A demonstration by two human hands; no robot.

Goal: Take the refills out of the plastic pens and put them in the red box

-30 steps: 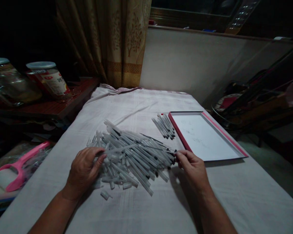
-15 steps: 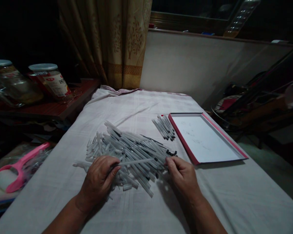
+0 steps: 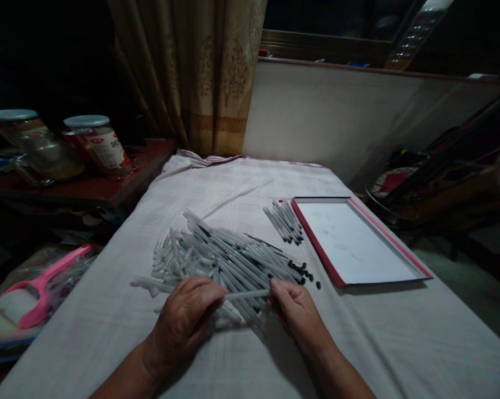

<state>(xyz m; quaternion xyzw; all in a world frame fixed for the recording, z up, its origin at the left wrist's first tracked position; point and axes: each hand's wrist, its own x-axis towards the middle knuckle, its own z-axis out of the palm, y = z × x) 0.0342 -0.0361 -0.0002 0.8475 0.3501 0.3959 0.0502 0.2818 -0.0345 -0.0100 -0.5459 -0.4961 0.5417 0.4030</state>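
A translucent pen barrel [image 3: 247,296] is held level between my two hands, above the near side of a pile. My left hand [image 3: 187,317] is closed around its left end. The fingertips of my right hand [image 3: 296,311] pinch at the right end; whether a small plug is also between them is hidden. Behind the hands lies a heap of similar clear barrels [image 3: 237,256], some with dark parts inside. Short clear pen caps [image 3: 169,252] make up the left of the heap. Several small black plugs [image 3: 302,270] are scattered beyond my right hand.
A neat row of pens with dark tips [image 3: 284,223] lies beside a shallow white box lid with red sides [image 3: 316,241]. Left of the cloth-covered table [image 3: 121,338] are a pink-handled tool [image 3: 46,282] and a dark red cabinet with jars [image 3: 104,147].
My right hand has moved from the black plugs to the barrel's right end. My left hand and the barrel have shifted slightly right and nearer. More plugs now show.
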